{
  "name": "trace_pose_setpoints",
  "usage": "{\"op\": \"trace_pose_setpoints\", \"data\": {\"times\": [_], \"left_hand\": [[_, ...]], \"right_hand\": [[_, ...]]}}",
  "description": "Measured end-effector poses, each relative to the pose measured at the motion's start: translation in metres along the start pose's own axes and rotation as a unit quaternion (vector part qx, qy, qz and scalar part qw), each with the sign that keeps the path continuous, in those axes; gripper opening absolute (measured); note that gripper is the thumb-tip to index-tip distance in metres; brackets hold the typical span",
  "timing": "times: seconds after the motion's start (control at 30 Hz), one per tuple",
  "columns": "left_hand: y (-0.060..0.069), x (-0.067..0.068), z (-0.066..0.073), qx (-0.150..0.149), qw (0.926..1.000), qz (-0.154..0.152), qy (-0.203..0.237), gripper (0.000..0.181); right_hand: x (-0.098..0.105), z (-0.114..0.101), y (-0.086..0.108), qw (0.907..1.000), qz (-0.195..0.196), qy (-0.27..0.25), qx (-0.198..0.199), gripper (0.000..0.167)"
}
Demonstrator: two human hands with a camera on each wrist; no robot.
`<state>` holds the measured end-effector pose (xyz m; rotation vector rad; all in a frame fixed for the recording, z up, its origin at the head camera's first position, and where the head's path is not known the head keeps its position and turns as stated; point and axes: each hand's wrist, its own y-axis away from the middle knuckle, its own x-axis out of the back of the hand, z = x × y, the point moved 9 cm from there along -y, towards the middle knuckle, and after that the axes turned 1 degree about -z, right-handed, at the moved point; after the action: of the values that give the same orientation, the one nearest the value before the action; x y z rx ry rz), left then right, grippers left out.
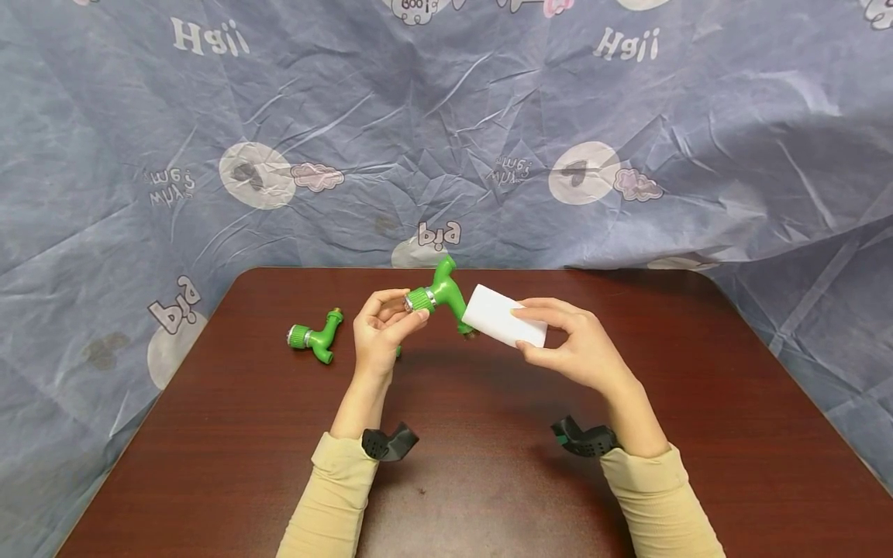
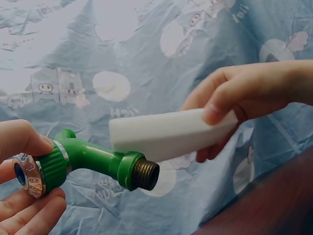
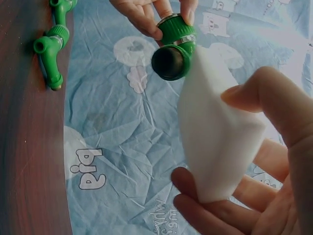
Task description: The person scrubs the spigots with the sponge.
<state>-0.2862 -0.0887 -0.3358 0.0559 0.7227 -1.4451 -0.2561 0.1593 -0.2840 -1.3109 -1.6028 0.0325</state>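
My left hand point(image 1: 382, 329) pinches a green faucet point(image 1: 449, 291) by its ribbed knob, holding it above the table. The faucet's threaded brass end point(image 2: 146, 174) points toward the right hand's side. My right hand point(image 1: 575, 345) grips a white sponge block point(image 1: 504, 316) between thumb and fingers at its right end. In the head view the block's left end meets the faucet's body near the threaded end. The right wrist view shows the block point(image 3: 220, 132) right beside the faucet's spout point(image 3: 171, 62); whether they press together I cannot tell.
A second green faucet point(image 1: 317, 336) lies on the brown table point(image 1: 474, 480) to the left. Behind the left wrist a small green piece point(image 1: 398, 352) peeks out, mostly hidden. A printed blue cloth point(image 1: 432, 139) hangs past the table's far edge. Both wrists carry black camera mounts point(image 1: 387, 442).
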Motion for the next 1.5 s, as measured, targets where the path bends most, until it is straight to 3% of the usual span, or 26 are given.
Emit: {"op": "trace_pose_setpoints", "data": {"times": [0.3,0.5,0.77,1.17,1.5], "left_hand": [[0.001,-0.003,0.003,-0.025,0.9995,-0.003,-0.017,0.041],[0.002,-0.008,-0.003,-0.011,0.9999,-0.003,-0.010,0.037],[0.005,-0.018,-0.004,-0.025,0.9973,-0.041,-0.056,0.042],[0.004,-0.014,-0.007,0.011,0.9975,-0.017,-0.067,0.043],[0.004,-0.017,-0.003,-0.031,0.9940,-0.050,-0.092,0.046]], "right_hand": [[-0.006,-0.019,-0.002,0.9971,0.024,0.016,0.070,0.042],[-0.012,-0.028,-0.002,0.9928,0.043,0.006,0.112,0.042],[-0.003,-0.027,-0.002,0.9909,0.093,0.023,0.094,0.042],[0.000,-0.026,-0.003,0.9906,0.111,-0.014,0.079,0.042],[-0.003,-0.028,-0.004,0.9898,0.108,-0.026,0.089,0.043]]}}
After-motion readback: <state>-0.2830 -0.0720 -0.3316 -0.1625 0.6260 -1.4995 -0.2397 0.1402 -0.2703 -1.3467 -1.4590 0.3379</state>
